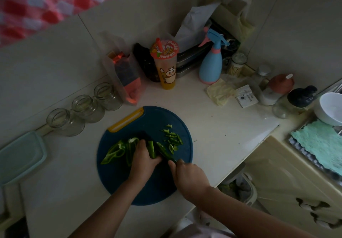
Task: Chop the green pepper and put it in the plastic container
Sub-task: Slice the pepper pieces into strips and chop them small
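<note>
A limp, likely slippery green pepper strip [152, 151] is pinched beneath the left hand [143, 159] fingers [142, 144], a dark knife [147, 136] gripped by the right hand [187, 175].

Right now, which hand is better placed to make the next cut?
Right: the right hand grips the knife, its blade against the green pepper that the left hand holds on the cutting board.

Centre: dark knife [163, 153], blade largely lost against the round dark-blue plastic cutting board [148, 186], handle hidden inside the gripping right hand [187, 177]; green pepper strip [152, 150], near end covered by the curled left hand [143, 161].
9 o'clock: pale teal plastic container [22, 156], cut by the edge.
3 o'clock: white bowl [331, 108], cut by the edge; inward of it, white printed sachet [246, 96], text too small to read.
11 o'clock: red-and-white checked cloth [37, 1], blurred.
</note>
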